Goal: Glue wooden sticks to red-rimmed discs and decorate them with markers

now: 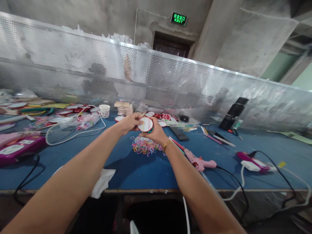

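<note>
Above the blue table, my right hand (157, 132) is closed around the lower right side of a round item with a white face and red rim (146, 124). Something teal shows beneath its rim, by my fingers. Pinched at the item's left edge are the fingers of my left hand (131, 124). A thin yellowish band crosses the white face by those fingertips and hangs below the rim; it looks like a rubber band. Just under both hands lies a pile of small multicoloured rubber bands (146, 147).
Right of my forearm lies a pink glue gun (201, 163), its cord trailing off the edge. Several red-rimmed discs (162, 123), a paper cup (104, 111) and a black bottle (234, 113) line the back, before a perforated metal screen (170, 78). A purple device (21, 149) sits left.
</note>
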### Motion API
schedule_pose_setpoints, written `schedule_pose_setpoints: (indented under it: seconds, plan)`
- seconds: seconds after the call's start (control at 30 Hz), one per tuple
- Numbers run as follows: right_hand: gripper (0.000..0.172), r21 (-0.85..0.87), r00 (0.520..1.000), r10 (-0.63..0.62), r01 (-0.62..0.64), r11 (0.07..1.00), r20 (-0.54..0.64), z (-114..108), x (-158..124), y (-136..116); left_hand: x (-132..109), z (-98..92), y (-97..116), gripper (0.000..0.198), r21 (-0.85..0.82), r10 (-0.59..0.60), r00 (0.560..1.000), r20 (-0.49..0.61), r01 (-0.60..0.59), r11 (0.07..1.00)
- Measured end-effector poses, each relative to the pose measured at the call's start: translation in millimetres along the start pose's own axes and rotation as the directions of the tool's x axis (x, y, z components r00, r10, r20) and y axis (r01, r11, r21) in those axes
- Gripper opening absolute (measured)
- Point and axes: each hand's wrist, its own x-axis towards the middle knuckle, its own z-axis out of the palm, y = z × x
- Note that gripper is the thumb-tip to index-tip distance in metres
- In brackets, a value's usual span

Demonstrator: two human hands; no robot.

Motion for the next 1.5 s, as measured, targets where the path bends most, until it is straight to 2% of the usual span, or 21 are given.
schedule_pose_setpoints:
  seconds: [0.17,0.3,0.37,0.5,0.53,0.6,0.63,0.7,0.77,0.8,0.87,0.97,1.13,1.3,1.5]
  plan:
    - [0.06,0.215,0.997,0.07,-0.06,0.975,-0.041,9.7,4.0,5.9,-0.1,-0.8,2.1,0.008,-0.02,0.009,0.998,-0.06,-0.011,1.0]
    - [0.052,0.417,0.988,0.151,-0.125,0.9,-0.03,17.0,5.3,7.5,0.1,-1.0,1.7,0.008,0.003,0.0,0.998,-0.055,0.0,1.0]
    - [0.047,0.512,0.972,0.234,-0.19,0.838,-0.022,18.2,5.1,7.5,0.1,-0.8,1.4,0.008,0.014,-0.007,0.999,-0.05,0.008,1.0]
    - [0.037,0.718,0.9,0.432,-0.341,0.607,0.062,15.7,5.3,7.2,-0.4,-0.9,0.7,0.011,-0.007,-0.035,0.999,0.001,0.035,0.999]
    - [0.034,0.743,0.887,0.458,-0.348,0.571,0.064,14.3,5.7,7.7,-0.5,-1.0,0.6,0.012,-0.014,-0.042,0.999,0.013,0.042,0.999]
    - [0.029,0.751,0.875,0.484,-0.339,0.567,0.03,10.9,6.5,10.0,-0.7,-1.5,0.7,0.012,-0.023,-0.048,0.998,0.029,0.048,0.999]
    - [0.026,0.726,0.873,0.488,-0.337,0.599,0.003,8.8,6.9,11.7,-0.8,-1.7,0.8,0.012,-0.024,-0.048,0.998,0.03,0.049,0.999]
    - [0.022,0.586,0.882,0.467,-0.345,0.733,-0.065,3.8,7.2,15.5,-0.9,-2.2,0.8,0.013,-0.018,-0.046,0.999,0.029,0.047,0.999]
    - [0.016,0.287,0.914,0.389,-0.345,0.894,-0.114,-2.5,6.4,18.0,-0.9,-2.7,0.6,0.014,-0.005,-0.046,0.999,0.024,0.046,0.999]
    - [0.013,0.094,0.933,0.341,-0.332,0.939,-0.115,-5.8,5.5,18.3,-0.9,-2.9,0.4,0.014,0.006,-0.048,0.999,0.022,0.048,0.999]
    - [0.011,-0.269,0.953,0.292,-0.303,0.914,-0.081,-12.0,3.1,16.8,-0.6,-3.4,-0.3,0.013,0.035,-0.048,0.999,0.013,0.048,0.998]
    - [0.014,-0.565,0.944,0.331,-0.283,0.775,-0.018,-16.5,-0.9,12.5,0.4,-4.1,-1.7,0.012,0.098,-0.033,0.999,-0.013,0.034,0.995]
    - [0.019,-0.736,0.908,0.404,-0.195,0.648,0.114,-8.1,-4.4,13.8,2.4,-4.7,-4.4,0.012,0.16,-0.011,0.999,-0.033,0.016,0.987]
    - [0.019,-0.764,0.899,0.412,-0.159,0.625,0.15,2.6,-3.3,19.0,2.5,-3.2,-4.5,0.011,0.2,-0.004,1.0,-0.026,0.009,0.98]
    - [0.016,-0.772,0.904,0.406,-0.161,0.615,0.134,5.3,-2.4,18.4,-0.8,-0.7,1.9,0.015,0.177,-0.003,0.998,-0.069,0.015,0.984]
